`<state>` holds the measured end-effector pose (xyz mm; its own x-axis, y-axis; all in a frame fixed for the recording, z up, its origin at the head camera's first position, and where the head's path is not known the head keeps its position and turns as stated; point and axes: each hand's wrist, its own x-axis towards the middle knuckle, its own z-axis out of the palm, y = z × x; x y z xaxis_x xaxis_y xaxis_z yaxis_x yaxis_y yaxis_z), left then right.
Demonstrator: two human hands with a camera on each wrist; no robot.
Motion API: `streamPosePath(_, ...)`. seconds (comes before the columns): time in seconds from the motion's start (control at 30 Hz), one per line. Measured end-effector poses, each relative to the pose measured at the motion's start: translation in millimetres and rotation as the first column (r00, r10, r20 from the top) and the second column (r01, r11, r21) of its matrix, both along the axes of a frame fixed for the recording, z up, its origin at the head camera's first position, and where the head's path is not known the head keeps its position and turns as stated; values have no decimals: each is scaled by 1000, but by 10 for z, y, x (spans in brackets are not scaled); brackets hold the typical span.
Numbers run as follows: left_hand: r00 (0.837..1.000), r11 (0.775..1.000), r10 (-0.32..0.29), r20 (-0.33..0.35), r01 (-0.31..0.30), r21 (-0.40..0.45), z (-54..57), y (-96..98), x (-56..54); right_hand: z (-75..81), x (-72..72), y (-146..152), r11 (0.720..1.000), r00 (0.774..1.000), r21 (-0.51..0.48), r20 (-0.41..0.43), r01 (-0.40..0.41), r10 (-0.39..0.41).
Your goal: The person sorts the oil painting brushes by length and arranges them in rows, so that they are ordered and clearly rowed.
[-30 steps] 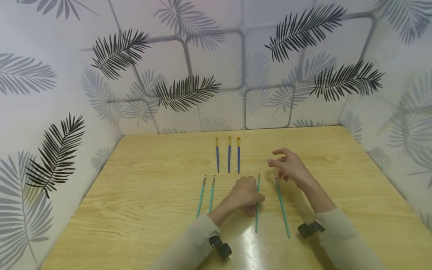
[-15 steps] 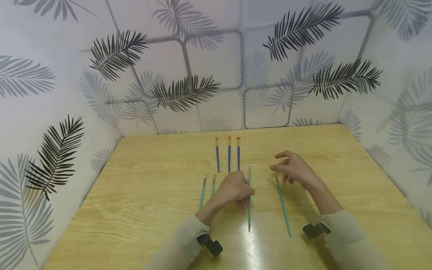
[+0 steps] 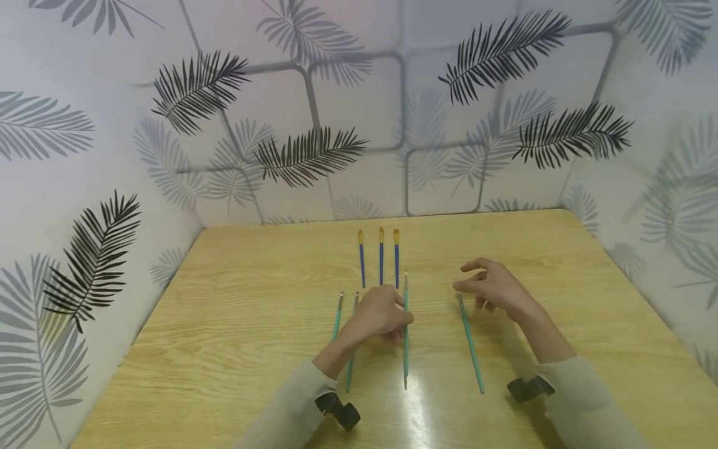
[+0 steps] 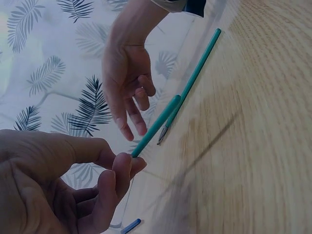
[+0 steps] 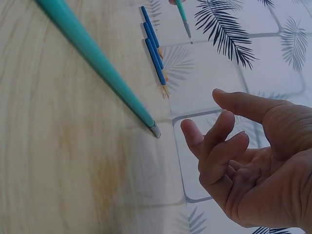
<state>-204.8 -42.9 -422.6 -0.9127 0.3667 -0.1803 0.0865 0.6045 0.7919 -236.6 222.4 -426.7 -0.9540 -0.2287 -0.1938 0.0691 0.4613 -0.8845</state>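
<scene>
My left hand pinches a teal paintbrush between thumb and fingers; in the left wrist view the brush is lifted, with its shadow falling on the wood. The bristle end points toward the back wall. To the right, my right hand hovers with fingers loosely bent and nothing in them. Just below its fingertips a second teal paintbrush lies on the table, slightly slanted. Two more teal brushes lie on the left: one paintbrush is partly behind my left forearm, and its neighbour is crossed by my wrist.
Three blue paintbrushes with golden ferrules, the middle paintbrush among them, lie side by side farther back. The wooden table meets a leaf-patterned wall behind and at both sides.
My left hand has moved left, carrying the teal paintbrush away from the one on the right. My right hand has shifted slightly right and nearer, still holding nothing.
</scene>
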Motion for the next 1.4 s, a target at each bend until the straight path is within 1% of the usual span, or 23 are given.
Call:
streamPosePath(0.13, 999, 1000, 26, 38, -27, 16, 25, -35, 12, -32, 14, 34, 1000, 1000, -2, 10, 1, -1)
streamPosePath(0.23, 999, 999, 30, 45, -30, 14, 28, -67, 18, -50, 31, 55, 1000, 1000, 4, 17, 2, -2)
streamPosePath(0.37, 998, 999, 29, 51, -30, 14, 12, -123, 23, -74, 64, 74, 1000, 1000, 20, 24, -1, 1)
streamPosePath(0.57, 998, 997, 25, 63, -29, 68, -27, -218, 40, -106, 92, 94, 1000, 999, 23, 33, -10, 9)
streamPosePath(0.63, 998, 997, 22, 61, -27, 74, -45, -245, 50, -110, 107, 103, 1000, 999, 22, 37, -8, 8)
streamPosePath(0.7, 998, 997, 26, 60, -31, 70, -59, -269, 55, -110, 123, 111, 1000, 999, 27, 39, -4, 3)
streamPosePath(0.9, 995, 997, 52, 86, -56, 55, -90, -329, 68, -123, 149, 130, 999, 999, 53, 40, 1, -4)
streamPosePath(1.03, 994, 997, 67, 88, -70, 40, -118, -363, 86, -160, 154, 145, 999, 999, 36, 48, -12, 10)
streamPosePath(1.17, 993, 996, 78, 90, -81, 29, -119, -394, 105, -170, 178, 154, 999, 998, 20, 59, -24, 23)
streamPosePath(1.3, 992, 996, 88, 90, -89, 10, -125, -420, 110, -162, 205, 148, 997, 997, 66, 73, -29, 24)
streamPosePath(1.4, 991, 996, 93, 92, -92, -10, -149, -434, 109, -160, 236, 148, 994, 995, 87, 79, -61, 54)
